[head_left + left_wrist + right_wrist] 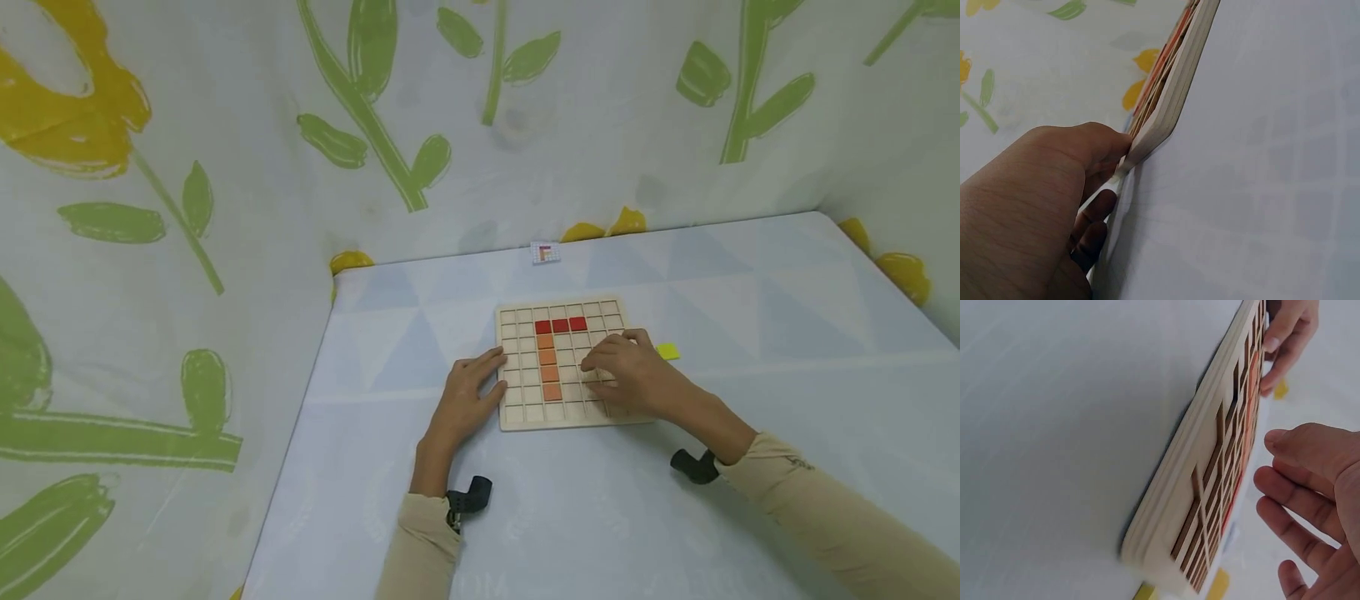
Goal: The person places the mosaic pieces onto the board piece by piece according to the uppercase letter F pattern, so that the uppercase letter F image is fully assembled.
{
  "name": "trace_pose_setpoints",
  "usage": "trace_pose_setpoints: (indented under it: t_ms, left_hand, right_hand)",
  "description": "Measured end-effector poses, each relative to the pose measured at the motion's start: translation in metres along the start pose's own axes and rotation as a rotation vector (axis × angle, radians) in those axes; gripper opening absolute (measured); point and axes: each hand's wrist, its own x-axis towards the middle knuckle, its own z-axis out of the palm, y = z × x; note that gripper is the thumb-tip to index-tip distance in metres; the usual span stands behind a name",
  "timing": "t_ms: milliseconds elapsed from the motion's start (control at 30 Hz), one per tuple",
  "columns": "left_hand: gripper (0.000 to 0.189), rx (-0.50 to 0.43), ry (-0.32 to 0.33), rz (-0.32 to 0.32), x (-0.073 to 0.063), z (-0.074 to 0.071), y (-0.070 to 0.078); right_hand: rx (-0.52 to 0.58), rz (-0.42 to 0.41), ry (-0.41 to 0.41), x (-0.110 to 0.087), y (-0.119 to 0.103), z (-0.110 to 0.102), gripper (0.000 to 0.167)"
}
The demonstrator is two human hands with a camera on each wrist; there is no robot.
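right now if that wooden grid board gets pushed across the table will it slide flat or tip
The wooden grid board looks flat, thin and stiff, so it would likely slide without tipping. The table cover looks smooth, so little drag. The red tiles sit loose in cells and might jump out if tilted.

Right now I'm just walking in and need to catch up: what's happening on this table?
A person is working at a wooden grid board lying flat on the table. The left hand rests against the board's left edge, steadying it. The right hand hovers over the board's right side, fingers relaxed. Three red tiles form a row, with four orange tiles in a column below. A yellow tile lies beside the board.
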Motion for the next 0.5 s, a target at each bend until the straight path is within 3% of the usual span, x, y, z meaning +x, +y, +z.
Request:
trace_pose_setpoints:
  t_ms: [500]
  left_hand:
    - [0.046, 0.006, 0.003, -0.005, 0.0, 0.002, -0.001]
  right_hand:
    - [-0.028, 0.045, 0.065, -0.034, 0.038, -0.023, 0.024]
